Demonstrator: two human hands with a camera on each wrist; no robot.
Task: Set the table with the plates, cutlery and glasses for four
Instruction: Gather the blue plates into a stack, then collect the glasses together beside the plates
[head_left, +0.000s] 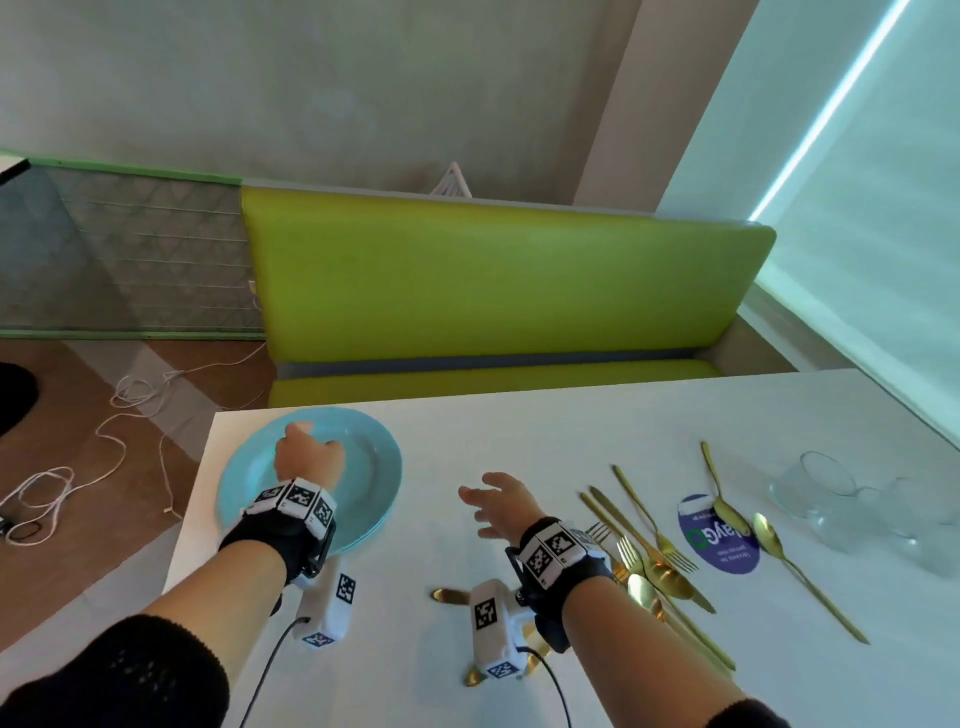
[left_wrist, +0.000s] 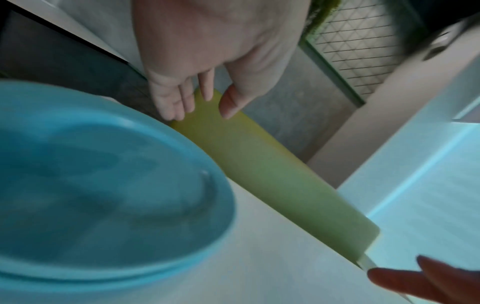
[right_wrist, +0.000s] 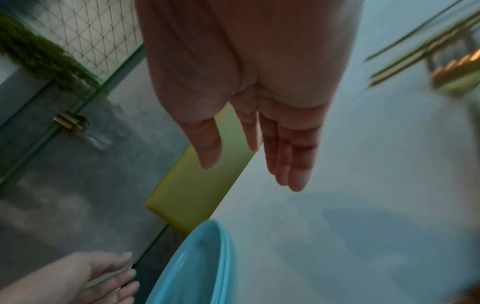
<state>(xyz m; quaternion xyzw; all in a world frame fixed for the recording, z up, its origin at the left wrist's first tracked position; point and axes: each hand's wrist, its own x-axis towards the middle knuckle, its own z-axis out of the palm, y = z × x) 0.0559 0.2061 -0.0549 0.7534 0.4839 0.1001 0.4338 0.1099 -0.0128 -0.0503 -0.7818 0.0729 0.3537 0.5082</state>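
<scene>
A stack of light blue plates (head_left: 363, 467) sits at the far left corner of the white table (head_left: 519, 431). My left hand (head_left: 306, 439) hovers over the stack with straight fingers and holds nothing; the left wrist view shows the hand (left_wrist: 202, 111) above the plates (left_wrist: 103, 185). My right hand (head_left: 480, 501) is open, palm down, over bare table to the right of the plates, and the right wrist view shows this hand (right_wrist: 252, 172) empty. Gold cutlery (head_left: 649, 545) lies loose to the right. Clear glasses (head_left: 831, 493) stand at the far right.
A green bench seat (head_left: 493, 291) runs along the table's far side. A purple round sticker (head_left: 719, 535) is on the table under the spoons. A gold spoon (head_left: 449, 596) lies near my right wrist. White cables (head_left: 104, 441) trail on the floor at left.
</scene>
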